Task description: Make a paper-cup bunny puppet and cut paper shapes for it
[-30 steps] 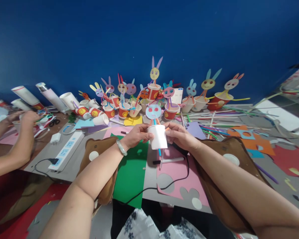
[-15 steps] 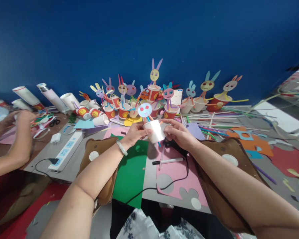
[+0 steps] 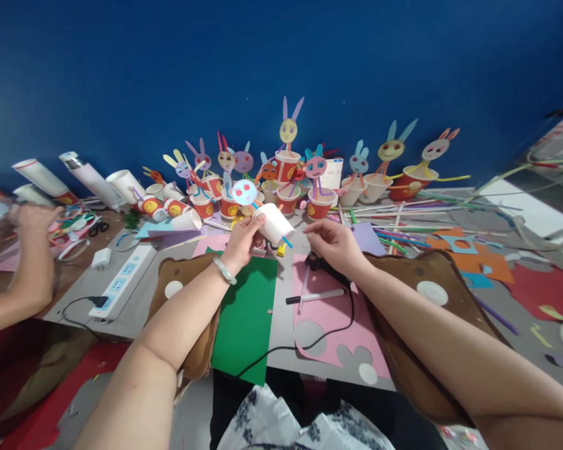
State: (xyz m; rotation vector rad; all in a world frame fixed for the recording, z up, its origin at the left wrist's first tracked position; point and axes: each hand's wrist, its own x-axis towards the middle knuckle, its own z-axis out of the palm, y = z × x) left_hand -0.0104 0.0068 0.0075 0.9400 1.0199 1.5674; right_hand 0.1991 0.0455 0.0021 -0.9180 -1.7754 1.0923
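Note:
My left hand (image 3: 244, 240) is closed on a white paper cup (image 3: 276, 226), held above the table and tipped so its base faces right. A blue stick (image 3: 288, 242) pokes out of the base. A round pale-blue paper face (image 3: 244, 192) with red eyes rises from the cup's mouth. Apart from the cup, my right hand (image 3: 335, 247) has its fingers curled in a pinch; anything between them is too small to make out. Just under it lies a black corded tool (image 3: 326, 265), partly hidden, its kind unclear. A black-and-white marker (image 3: 316, 297) rests on pink paper (image 3: 342, 334).
Several cup figures (image 3: 322, 201) with paper rabbit heads line the blue wall. Loose coloured sticks (image 3: 413, 219) lie at right. Green paper (image 3: 244, 319), two brown cushions (image 3: 187, 281) and a power strip (image 3: 124, 281) are nearer. Another person's hands (image 3: 35, 219) work at left.
The cup has moved left and swung from nearly upright to tipped, its face leaning left. My right hand has come away from the cup and sits lower, over the black tool.

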